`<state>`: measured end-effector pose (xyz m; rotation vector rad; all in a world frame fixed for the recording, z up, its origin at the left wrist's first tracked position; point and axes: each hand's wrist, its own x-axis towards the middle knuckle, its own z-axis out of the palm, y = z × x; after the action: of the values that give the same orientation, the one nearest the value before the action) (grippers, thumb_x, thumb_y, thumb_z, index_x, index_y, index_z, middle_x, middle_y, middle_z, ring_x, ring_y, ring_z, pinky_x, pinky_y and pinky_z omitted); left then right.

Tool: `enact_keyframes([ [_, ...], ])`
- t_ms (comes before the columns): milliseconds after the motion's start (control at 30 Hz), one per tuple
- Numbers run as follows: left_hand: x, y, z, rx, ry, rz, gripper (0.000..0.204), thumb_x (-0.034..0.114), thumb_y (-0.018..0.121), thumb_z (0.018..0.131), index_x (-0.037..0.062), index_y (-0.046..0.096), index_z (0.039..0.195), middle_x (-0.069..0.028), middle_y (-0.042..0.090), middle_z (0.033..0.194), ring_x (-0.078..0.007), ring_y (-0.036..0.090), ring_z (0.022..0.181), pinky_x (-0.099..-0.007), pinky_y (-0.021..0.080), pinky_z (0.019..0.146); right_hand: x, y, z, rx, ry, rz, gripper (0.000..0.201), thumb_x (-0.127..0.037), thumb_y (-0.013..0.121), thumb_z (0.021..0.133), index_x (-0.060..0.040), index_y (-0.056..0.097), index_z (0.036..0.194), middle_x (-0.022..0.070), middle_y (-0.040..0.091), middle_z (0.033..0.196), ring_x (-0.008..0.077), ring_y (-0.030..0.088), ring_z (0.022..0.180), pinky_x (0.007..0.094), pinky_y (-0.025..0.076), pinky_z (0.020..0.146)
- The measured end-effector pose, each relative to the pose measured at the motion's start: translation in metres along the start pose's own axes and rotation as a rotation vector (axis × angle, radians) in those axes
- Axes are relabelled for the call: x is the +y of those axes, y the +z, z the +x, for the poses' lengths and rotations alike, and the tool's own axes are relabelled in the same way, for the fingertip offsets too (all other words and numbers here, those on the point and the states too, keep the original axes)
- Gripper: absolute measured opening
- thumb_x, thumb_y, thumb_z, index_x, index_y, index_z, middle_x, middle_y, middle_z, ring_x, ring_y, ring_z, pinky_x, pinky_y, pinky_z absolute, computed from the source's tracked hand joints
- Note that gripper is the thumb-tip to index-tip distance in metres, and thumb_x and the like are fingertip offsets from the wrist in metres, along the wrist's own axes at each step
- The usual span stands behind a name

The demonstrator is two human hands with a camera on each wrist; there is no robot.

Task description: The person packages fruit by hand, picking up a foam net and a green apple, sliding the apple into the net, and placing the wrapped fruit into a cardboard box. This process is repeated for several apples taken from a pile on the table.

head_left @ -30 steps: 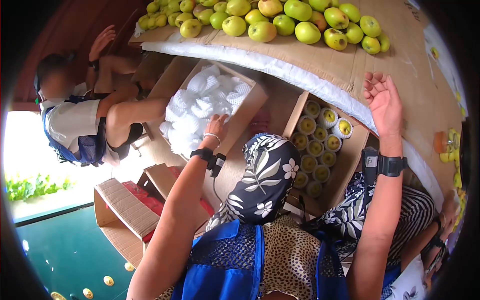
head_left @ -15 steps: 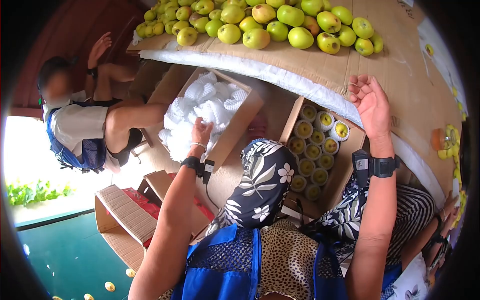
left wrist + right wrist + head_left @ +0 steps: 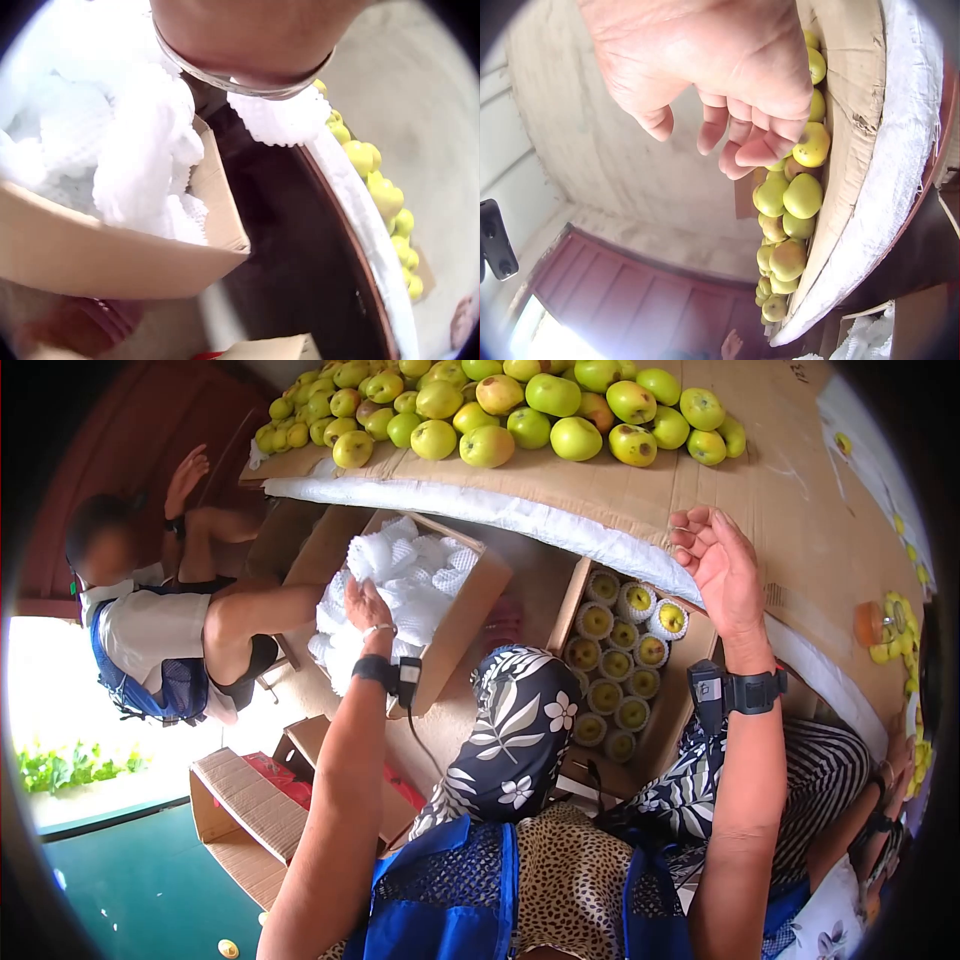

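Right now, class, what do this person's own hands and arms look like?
The left hand is gloveless, with a thin silvery bracelet, black strap and boxy camera trailing a dark cable. The right hand, also gloveless, has a similar strap and camera bearing a pale mark. Both forearms are sleeveless.

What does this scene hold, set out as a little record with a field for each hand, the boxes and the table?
left hand: at the white foam nets; grip unclear
right hand: raised, empty, fingers loosely curled
box of nets: open
second box: netted apples
table: cardboard-covered, loose green-yellow apples
other person: one hand raised
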<state>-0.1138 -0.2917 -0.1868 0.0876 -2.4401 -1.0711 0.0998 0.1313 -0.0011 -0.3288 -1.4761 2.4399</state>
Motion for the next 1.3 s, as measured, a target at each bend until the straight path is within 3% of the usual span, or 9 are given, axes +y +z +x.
enact_keyframes([
  [133, 0.037, -0.01, 0.022, -0.227, -0.315, -0.723, 0.023, 0.007, 0.051, 0.081, 0.0028, 0.051, 0.104, -0.0059, 0.057, 0.082, -0.0155, 0.058, 0.072, -0.0271, 0.05, 0.064, 0.001, 0.003, -0.002, -0.002, -0.003, -0.016, 0.024, -0.028, 0.049, 0.089, -0.0073, 0.055, 0.097, 0.0057, 0.061, 0.095, 0.0116, 0.055, 0.082, 0.023, 0.042, 0.07],
  [267, 0.124, -0.042, -0.021, -0.731, -0.561, -1.007, 0.026, 0.002, 0.04, 0.083, 0.0064, 0.047, 0.108, -0.0084, 0.06, 0.087, -0.0209, 0.063, 0.075, -0.0291, 0.053, 0.058, 0.012, 0.021, -0.004, -0.044, 0.03, -0.084, 0.021, -0.025, 0.054, 0.087, -0.0061, 0.055, 0.095, 0.0053, 0.062, 0.092, 0.01, 0.057, 0.08, 0.0213, 0.044, 0.067],
  [433, 0.234, -0.063, -0.064, -0.975, -0.643, -1.186, 0.034, -0.003, 0.038, 0.079, 0.002, 0.046, 0.112, -0.0122, 0.06, 0.1, -0.02, 0.063, 0.077, -0.0278, 0.055, 0.059, 0.029, 0.047, -0.011, -0.255, -0.003, -0.233, 0.015, -0.016, 0.059, 0.085, -0.0042, 0.061, 0.093, 0.0016, 0.062, 0.088, 0.007, 0.056, 0.079, 0.0215, 0.046, 0.072],
  [567, 0.274, -0.065, -0.081, -1.071, -0.553, -1.087, 0.037, -0.004, 0.044, 0.079, 0.0042, 0.044, 0.115, -0.0117, 0.059, 0.102, -0.0174, 0.063, 0.079, -0.0238, 0.053, 0.055, 0.03, 0.061, -0.018, -0.365, -0.157, -0.256, 0.017, -0.009, 0.059, 0.083, -0.0016, 0.061, 0.098, 0.001, 0.06, 0.094, 0.0085, 0.054, 0.089, 0.0244, 0.045, 0.081],
  [800, 0.33, -0.052, -0.084, -1.037, 0.085, -0.546, 0.025, 0.006, 0.058, 0.078, 0.0069, 0.047, 0.1, -0.0031, 0.059, 0.082, -0.0107, 0.058, 0.065, -0.0221, 0.049, 0.051, 0.017, 0.056, -0.026, -0.339, -0.067, -0.044, 0.036, -0.008, 0.065, 0.078, 0.0003, 0.052, 0.111, 0.0047, 0.056, 0.105, 0.0107, 0.054, 0.092, 0.0253, 0.046, 0.082],
  [967, 0.343, -0.018, -0.088, -1.061, 0.046, -0.93, 0.017, 0.011, 0.052, 0.086, 0.0041, 0.046, 0.1, -0.0069, 0.056, 0.097, -0.0159, 0.058, 0.086, -0.0298, 0.051, 0.071, 0.002, 0.046, -0.03, -0.315, -0.26, -0.149, 0.046, -0.016, 0.069, 0.075, -0.0001, 0.049, 0.113, 0.0059, 0.055, 0.106, 0.0115, 0.055, 0.093, 0.0253, 0.047, 0.079],
  [1200, 0.347, 0.006, -0.079, -1.755, -0.621, -1.285, 0.032, 0.026, 0.048, 0.089, 0.0039, 0.049, 0.112, -0.0067, 0.06, 0.098, -0.0184, 0.063, 0.075, -0.0263, 0.053, 0.059, -0.019, 0.03, -0.037, -0.271, -0.2, -0.023, 0.028, -0.013, 0.062, 0.081, 0.0, 0.053, 0.105, 0.0062, 0.058, 0.091, 0.0109, 0.057, 0.077, 0.0237, 0.048, 0.071],
  [1233, 0.353, 0.007, -0.089, -1.58, -0.37, -0.991, 0.034, 0.028, 0.047, 0.089, 0.0073, 0.047, 0.115, -0.0055, 0.061, 0.098, -0.019, 0.063, 0.071, -0.0246, 0.052, 0.054, -0.022, 0.027, -0.036, -0.233, -0.173, -0.024, 0.024, -0.012, 0.06, 0.081, 0.0, 0.054, 0.102, 0.0057, 0.058, 0.088, 0.0103, 0.057, 0.075, 0.0234, 0.048, 0.069],
  [1300, 0.375, -0.006, -0.094, -1.535, -0.393, -0.88, 0.035, 0.028, 0.048, 0.088, 0.0095, 0.045, 0.118, -0.0061, 0.06, 0.101, -0.02, 0.062, 0.074, -0.0275, 0.052, 0.057, -0.029, 0.024, -0.035, -0.142, -0.182, 0.066, 0.013, -0.007, 0.058, 0.082, -0.0003, 0.057, 0.093, 0.0028, 0.059, 0.078, 0.0082, 0.056, 0.07, 0.0231, 0.048, 0.061],
])
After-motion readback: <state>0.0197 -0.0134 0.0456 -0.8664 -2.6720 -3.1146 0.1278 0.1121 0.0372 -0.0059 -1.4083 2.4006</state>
